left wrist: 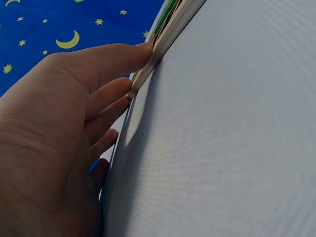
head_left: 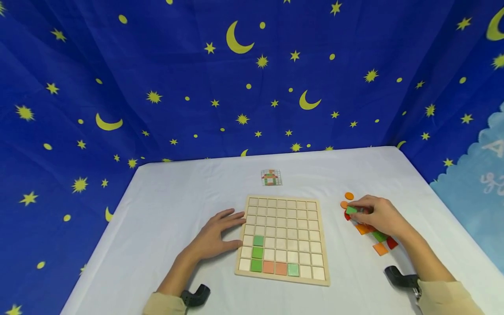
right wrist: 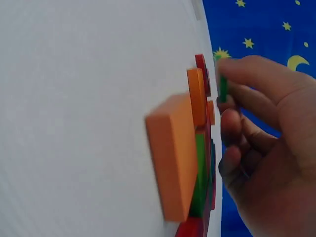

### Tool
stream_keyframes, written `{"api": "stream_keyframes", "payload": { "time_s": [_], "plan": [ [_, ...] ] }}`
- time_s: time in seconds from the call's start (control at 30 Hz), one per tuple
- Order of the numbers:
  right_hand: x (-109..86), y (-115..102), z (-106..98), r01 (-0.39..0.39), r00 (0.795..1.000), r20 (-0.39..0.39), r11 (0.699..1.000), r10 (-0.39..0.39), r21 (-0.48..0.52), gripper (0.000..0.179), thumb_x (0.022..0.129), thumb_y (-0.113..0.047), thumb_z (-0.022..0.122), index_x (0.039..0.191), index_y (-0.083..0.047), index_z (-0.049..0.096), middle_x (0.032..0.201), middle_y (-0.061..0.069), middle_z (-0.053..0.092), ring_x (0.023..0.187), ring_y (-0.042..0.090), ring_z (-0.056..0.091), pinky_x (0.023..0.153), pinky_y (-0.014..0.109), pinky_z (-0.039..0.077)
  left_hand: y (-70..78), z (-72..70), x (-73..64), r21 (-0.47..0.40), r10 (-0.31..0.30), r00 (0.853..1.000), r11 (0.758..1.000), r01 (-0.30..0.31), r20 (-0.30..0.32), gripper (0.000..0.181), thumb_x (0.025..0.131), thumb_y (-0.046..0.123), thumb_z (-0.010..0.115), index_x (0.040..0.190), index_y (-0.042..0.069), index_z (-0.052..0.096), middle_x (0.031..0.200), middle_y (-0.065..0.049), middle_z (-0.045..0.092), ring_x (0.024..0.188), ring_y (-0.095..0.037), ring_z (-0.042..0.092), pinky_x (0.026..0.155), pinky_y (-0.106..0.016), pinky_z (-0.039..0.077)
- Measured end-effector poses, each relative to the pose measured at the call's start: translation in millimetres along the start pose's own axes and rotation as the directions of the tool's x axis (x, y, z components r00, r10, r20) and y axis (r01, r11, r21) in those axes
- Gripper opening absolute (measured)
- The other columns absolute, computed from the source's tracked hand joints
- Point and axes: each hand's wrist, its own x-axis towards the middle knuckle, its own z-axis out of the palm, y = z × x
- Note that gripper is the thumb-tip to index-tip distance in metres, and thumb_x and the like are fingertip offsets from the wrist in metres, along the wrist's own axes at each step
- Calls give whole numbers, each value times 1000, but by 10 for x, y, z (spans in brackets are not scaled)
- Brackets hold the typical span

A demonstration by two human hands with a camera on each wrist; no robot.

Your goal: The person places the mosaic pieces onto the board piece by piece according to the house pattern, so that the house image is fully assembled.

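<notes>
My right hand (head_left: 379,215) pinches a green square tile (head_left: 351,211) between thumb and fingers, over a loose heap of coloured pieces at the right. In the right wrist view the same tile (right wrist: 223,89) shows edge-on at the fingertips. My left hand (head_left: 214,236) lies at the left edge of a wooden grid board (head_left: 292,232), fingers and thumb extended and touching its rim. Green tiles (head_left: 257,253) fill three cells of one column near the board's left side. Along the bottom row sit two salmon tiles (head_left: 274,267) and a pale green tile (head_left: 293,269).
A small pattern card (head_left: 271,177) lies behind the board. Around my right hand are orange discs (head_left: 349,196), an orange square (head_left: 380,249), a green piece (head_left: 379,236) and red pieces (head_left: 392,243). A blue star-patterned curtain (head_left: 252,78) stands behind the white table (head_left: 177,188).
</notes>
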Motion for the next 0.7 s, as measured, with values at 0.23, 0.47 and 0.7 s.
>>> {"api": "stream_keyframes", "payload": {
  "time_s": [0.23,0.47,0.7],
  "plan": [
    [-26,-144,49,81,996,24,991,-84,108,34,82,-33,78,111,-17,73,85,-4,61,71,15,52,56,25,44,1,1,4,-4,3,1000,1000,-3,2,61,81,45,74,137,27,56,146,16,41,141,-15,23,107,-55,25],
    [-29,-291,130,162,985,33,979,-168,126,33,80,-32,79,110,-19,74,97,-4,65,71,12,51,58,25,44,5,-2,1,4,-3,1000,1000,3,3,62,80,45,75,136,27,57,146,16,42,140,-14,24,108,-53,25],
    [-35,-385,195,175,980,62,970,-188,167,31,79,-26,81,108,-20,74,89,-8,64,71,12,52,59,24,44,16,-9,3,9,2,1000,1000,-2,4,62,81,44,75,137,26,56,146,15,42,140,-15,24,108,-53,25]
  ]
}}
